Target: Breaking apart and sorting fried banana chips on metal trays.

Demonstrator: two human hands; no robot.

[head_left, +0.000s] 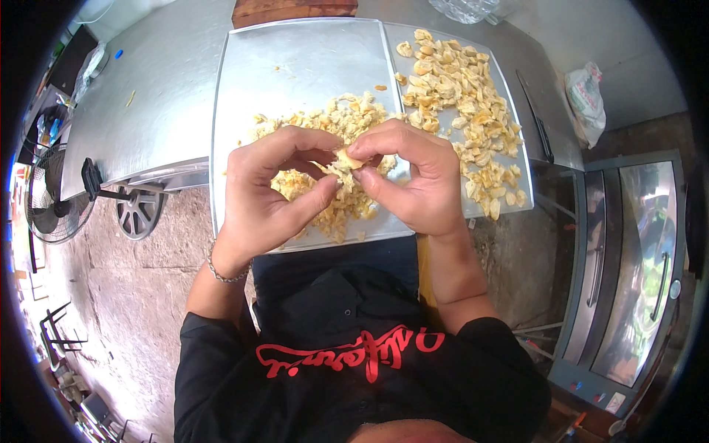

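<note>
My left hand (pixel 284 188) and my right hand (pixel 410 166) meet over a metal tray (pixel 303 59). Between their fingertips they pinch one torn piece of pale yellow, bread-like food (pixel 346 162), ragged below and smoother on top. Both thumbs press on it from the near side. Beneath and behind the hands lies a heap of crumbly pale pieces (pixel 332 118), partly hidden by them. To the right, a spread of larger, flatter golden-edged pieces (pixel 461 88) covers a second tray section (pixel 402 40).
A long knife (pixel 535 118) lies on the metal table (pixel 162 81) right of the trays. A wooden block (pixel 292 10) sits beyond them. A white plastic bag (pixel 586 100) is at right, above a glass-doored oven (pixel 628 273). A fan (pixel 59 192) stands at left.
</note>
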